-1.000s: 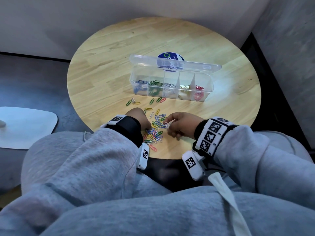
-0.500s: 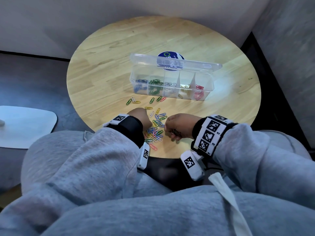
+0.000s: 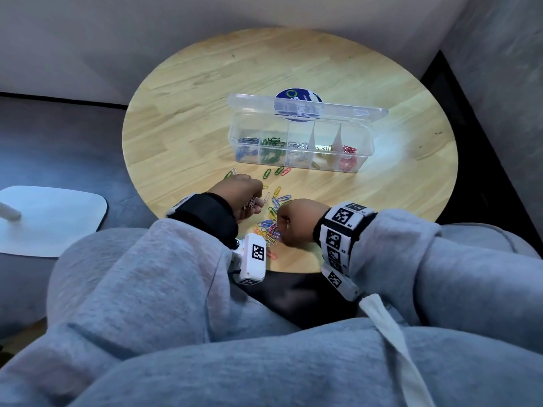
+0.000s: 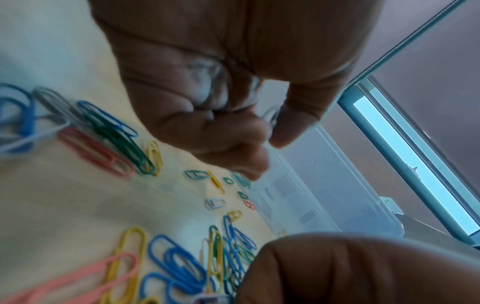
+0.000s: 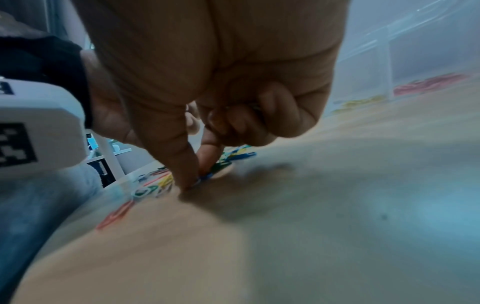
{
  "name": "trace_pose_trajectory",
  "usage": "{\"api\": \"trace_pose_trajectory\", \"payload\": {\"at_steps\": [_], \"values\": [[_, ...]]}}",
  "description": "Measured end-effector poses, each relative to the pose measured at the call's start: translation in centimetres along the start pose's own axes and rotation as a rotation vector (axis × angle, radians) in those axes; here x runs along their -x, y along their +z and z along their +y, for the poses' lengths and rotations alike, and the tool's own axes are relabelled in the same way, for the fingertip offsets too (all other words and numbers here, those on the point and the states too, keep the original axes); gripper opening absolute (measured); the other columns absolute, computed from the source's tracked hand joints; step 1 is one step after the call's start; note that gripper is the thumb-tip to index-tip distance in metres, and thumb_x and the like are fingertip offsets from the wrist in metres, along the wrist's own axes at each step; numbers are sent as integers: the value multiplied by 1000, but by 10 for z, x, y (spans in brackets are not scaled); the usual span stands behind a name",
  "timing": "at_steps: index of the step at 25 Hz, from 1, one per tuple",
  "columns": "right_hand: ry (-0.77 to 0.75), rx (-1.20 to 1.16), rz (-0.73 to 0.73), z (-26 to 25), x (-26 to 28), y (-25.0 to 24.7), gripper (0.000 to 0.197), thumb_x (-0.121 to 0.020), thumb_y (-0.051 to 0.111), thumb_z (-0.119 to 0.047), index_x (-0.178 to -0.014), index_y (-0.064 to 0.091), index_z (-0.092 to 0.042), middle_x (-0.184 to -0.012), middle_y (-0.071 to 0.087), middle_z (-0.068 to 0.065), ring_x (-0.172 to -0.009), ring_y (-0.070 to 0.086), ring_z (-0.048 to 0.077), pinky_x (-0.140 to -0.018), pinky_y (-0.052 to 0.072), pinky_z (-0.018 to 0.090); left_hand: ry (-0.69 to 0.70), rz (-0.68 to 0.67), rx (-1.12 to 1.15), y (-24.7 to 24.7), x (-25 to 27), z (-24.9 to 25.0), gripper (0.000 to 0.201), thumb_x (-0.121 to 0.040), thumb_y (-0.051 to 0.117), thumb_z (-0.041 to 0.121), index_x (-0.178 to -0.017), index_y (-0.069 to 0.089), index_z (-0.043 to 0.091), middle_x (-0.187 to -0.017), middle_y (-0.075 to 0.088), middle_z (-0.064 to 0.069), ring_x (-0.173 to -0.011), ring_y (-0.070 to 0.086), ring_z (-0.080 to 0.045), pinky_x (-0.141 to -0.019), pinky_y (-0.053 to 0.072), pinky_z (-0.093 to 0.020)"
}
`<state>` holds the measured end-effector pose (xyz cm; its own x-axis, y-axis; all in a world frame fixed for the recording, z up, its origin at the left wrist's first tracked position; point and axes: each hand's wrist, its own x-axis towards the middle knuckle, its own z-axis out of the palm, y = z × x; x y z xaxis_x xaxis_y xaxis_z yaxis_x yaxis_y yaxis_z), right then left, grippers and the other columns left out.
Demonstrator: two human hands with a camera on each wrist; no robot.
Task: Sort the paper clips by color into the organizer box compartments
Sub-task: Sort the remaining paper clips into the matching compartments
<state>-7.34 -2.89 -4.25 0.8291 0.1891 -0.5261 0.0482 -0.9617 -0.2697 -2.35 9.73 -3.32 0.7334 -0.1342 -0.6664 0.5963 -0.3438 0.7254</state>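
Note:
A clear organizer box [image 3: 299,155] stands open on the round wooden table [image 3: 323,63]; its compartments hold blue, green, white, yellow and red clips. A mixed pile of coloured paper clips [image 3: 269,227] lies near the front edge. My left hand [image 3: 253,205] hovers left of the pile, its curled fingers holding several white clips [image 4: 207,88]. My right hand [image 3: 280,230] is down on the pile, where thumb and forefinger pinch a blue clip [image 5: 205,176]. The right hand's other fingers are curled; what they hold is unclear.
Loose clips [image 3: 279,171] lie scattered between the pile and the box. The box lid [image 3: 308,108] stands open behind it, over a round blue sticker [image 3: 296,95]. A white seat [image 3: 50,218] is off the table's left. My knees are under the near edge.
The right hand, which held a white clip near the left hand a second ago, has dropped onto the pile. The left hand has lifted and shifted slightly away from me.

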Motion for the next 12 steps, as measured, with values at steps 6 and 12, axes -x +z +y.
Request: {"api": "trace_pose_trajectory", "payload": {"at_steps": [6, 12], "values": [[98, -42, 34, 13, 1, -3, 11, -78, 53, -13, -70, 55, -20, -76, 57, -1, -73, 53, 20, -51, 37, 18, 10, 16, 138, -6, 3, 9, 18, -86, 45, 9, -70, 41, 17, -60, 38, -1, -34, 32, -7, -36, 18, -6], [164, -243, -74, 30, -3, -20, 8, -72, 64, -17, -64, 61, -18, -63, 57, -1, -56, 47, 16, -56, 41, 22, 153, 138, -435, -40, -12, 38, 19, -88, 57, 21, -73, 48, 14, -61, 39, -6, -50, 31, -20, -48, 21, -21]]}}
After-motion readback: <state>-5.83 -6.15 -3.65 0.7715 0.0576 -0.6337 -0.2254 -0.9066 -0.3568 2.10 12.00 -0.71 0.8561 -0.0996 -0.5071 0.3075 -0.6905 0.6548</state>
